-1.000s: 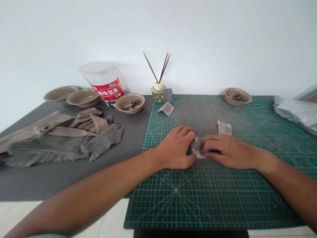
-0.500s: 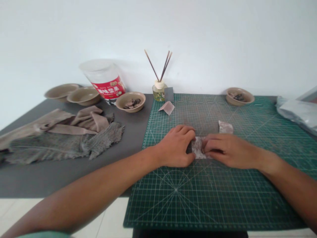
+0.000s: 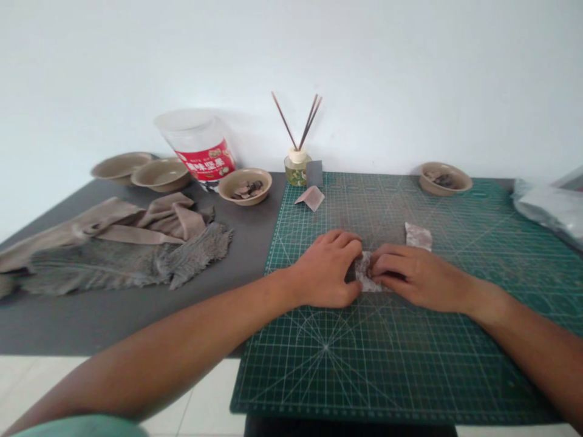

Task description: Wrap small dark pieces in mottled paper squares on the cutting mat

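On the green cutting mat [image 3: 392,364] lies a small, pale, mottled sheet [image 3: 365,280], looking like worn sandpaper. My left hand [image 3: 328,269] grips its left edge, with the fingers at the upper corner and the thumb at the lower one. Over the sheet's right part, my right hand [image 3: 412,273] has its fingertips pinched together and pressed down. What they hold, if anything, is hidden. Just beyond the right hand is a second mottled piece [image 3: 418,235]. A folded pinkish sheet [image 3: 311,198] stands tented farther back.
Bowls with small dark and brown pieces stand left [image 3: 246,188] and right [image 3: 445,179] at the back. A reed diffuser [image 3: 297,168] has a grey square [image 3: 314,173] beside it. Leftward are a clear plastic tub [image 3: 207,159], two more bowls and crumpled cloths [image 3: 122,261]. A plastic bag [image 3: 551,206] lies far right.
The view has shifted slightly, so everything appears a little farther right. My right fingertips sit slightly farther left over the sheet, nearer my left hand, which keeps its place.
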Demonstrator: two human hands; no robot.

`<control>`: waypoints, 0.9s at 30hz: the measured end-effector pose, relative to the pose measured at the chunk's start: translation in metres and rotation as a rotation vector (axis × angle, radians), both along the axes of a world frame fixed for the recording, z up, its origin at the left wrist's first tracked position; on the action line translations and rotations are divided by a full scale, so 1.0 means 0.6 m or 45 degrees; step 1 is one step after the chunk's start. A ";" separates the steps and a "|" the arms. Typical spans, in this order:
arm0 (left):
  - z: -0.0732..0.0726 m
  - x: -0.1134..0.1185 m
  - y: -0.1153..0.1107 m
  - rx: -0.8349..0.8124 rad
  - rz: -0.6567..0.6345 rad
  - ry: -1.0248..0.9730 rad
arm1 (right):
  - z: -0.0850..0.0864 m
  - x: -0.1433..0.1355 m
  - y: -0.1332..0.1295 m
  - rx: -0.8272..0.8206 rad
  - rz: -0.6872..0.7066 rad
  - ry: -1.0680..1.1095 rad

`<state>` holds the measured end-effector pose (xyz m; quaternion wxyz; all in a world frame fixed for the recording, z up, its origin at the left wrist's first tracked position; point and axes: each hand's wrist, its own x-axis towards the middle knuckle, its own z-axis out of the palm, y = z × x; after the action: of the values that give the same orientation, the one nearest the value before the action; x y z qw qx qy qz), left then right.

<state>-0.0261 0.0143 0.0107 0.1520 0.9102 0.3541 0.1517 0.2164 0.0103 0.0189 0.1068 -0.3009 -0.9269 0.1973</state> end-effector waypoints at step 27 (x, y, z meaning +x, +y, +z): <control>0.000 0.001 -0.001 -0.005 -0.004 0.002 | -0.002 -0.003 0.012 0.144 -0.054 -0.013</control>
<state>-0.0254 0.0139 0.0108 0.1539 0.9106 0.3530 0.1501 0.2147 0.0175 0.0177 0.1229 -0.3149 -0.9305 0.1409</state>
